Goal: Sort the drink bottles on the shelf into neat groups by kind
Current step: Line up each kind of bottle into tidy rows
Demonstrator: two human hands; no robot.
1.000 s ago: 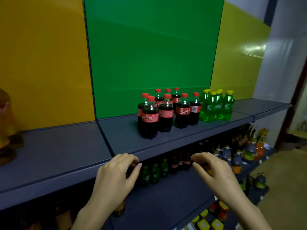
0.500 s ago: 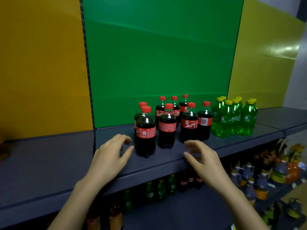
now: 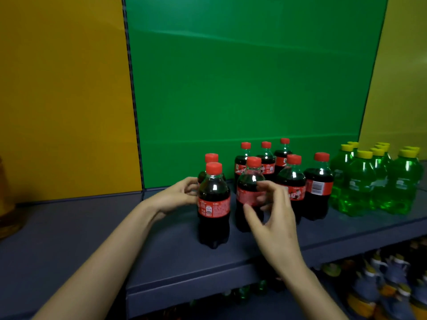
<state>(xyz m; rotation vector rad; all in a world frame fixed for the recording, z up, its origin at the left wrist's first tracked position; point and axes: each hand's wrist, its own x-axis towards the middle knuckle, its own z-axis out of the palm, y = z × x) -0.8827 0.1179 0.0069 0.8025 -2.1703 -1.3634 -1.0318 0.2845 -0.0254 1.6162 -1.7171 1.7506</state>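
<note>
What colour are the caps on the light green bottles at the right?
Yellow caps on the green bottles, seen in the head view.

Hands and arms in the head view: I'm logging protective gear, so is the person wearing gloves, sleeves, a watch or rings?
Nothing is worn. The left hand and right hand are bare, and both forearms are uncovered to the frame edge: no gloves, sleeves, watch or rings visible.

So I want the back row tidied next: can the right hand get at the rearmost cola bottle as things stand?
Probably not directly. The right hand is at the front cola bottle, and more cola bottles stand between it and the rearmost cola bottle; it would have to reach over their caps.
</note>
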